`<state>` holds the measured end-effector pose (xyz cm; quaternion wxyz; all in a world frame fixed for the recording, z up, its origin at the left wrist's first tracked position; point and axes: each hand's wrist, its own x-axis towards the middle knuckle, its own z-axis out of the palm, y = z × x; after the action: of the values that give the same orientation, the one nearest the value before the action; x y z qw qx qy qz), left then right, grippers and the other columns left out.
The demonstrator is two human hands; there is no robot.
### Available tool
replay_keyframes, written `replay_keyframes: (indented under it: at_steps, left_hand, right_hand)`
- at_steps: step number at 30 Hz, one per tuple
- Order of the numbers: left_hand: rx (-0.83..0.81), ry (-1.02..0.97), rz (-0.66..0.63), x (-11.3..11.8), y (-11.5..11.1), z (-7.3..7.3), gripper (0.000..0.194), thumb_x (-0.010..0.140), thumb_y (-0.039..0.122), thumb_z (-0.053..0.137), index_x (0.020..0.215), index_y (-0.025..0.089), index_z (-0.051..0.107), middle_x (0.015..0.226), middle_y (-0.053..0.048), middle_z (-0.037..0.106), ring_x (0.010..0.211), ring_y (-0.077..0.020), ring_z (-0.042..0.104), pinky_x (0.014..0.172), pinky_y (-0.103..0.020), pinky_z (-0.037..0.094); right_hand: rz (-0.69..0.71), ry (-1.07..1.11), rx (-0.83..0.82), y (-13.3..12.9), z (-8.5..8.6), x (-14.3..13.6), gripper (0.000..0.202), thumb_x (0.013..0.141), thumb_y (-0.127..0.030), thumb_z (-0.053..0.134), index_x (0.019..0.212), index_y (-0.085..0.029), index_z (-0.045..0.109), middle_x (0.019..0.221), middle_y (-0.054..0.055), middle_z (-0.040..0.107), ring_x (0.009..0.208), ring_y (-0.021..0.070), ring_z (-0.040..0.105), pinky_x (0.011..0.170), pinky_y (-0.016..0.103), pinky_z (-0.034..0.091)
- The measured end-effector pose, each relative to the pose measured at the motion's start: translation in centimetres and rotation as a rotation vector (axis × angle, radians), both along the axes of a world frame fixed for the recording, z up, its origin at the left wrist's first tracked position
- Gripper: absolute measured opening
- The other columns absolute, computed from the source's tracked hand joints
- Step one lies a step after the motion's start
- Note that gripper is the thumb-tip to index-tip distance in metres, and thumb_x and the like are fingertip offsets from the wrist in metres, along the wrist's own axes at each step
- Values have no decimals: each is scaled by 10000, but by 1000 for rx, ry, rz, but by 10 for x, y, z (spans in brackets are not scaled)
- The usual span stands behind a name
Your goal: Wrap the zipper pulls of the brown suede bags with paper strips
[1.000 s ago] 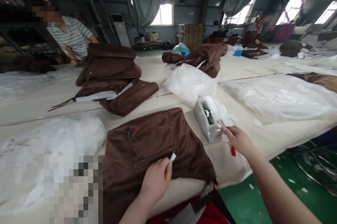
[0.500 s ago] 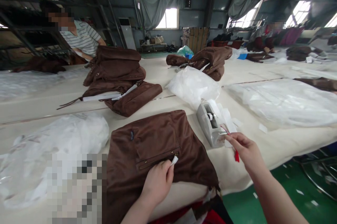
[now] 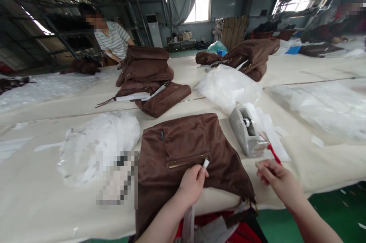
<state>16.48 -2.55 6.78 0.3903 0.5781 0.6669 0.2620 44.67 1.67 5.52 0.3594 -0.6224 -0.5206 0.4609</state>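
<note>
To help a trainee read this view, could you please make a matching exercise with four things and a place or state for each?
1. left hand
2. right hand
3. tape dispenser
4. striped shirt

A. behind the stacked brown bags
B. grey, standing right of the flat brown bag
C. pinching a white strip
D. fingers curled, close to a red item

Pairs: 1-C, 2-D, 3-B, 4-A
</note>
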Motion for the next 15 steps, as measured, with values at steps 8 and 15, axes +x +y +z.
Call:
replay_keyframes:
  at_steps: [8, 15]
  left_hand:
    - [42, -58, -29, -4, 0, -2, 282, 877, 256, 374, 686, 187, 569, 655, -5, 575, 648, -144, 522, 628, -249, 352]
    - [55, -165, -35, -5, -1, -6, 247, 843, 285, 395, 662, 196, 538, 621, 6, 549, 628, -147, 510, 607, -248, 346]
  right_hand:
    - [538, 126, -45, -11, 32, -120, 308, 857, -469, 542, 725, -192, 575, 580, -34, 547, 467, 90, 453, 461, 209, 353]
    - [556, -31, -13, 5, 12, -134, 275, 842, -377, 550, 661, -180, 618, 508, -42, 512, 447, 85, 429, 460, 205, 339]
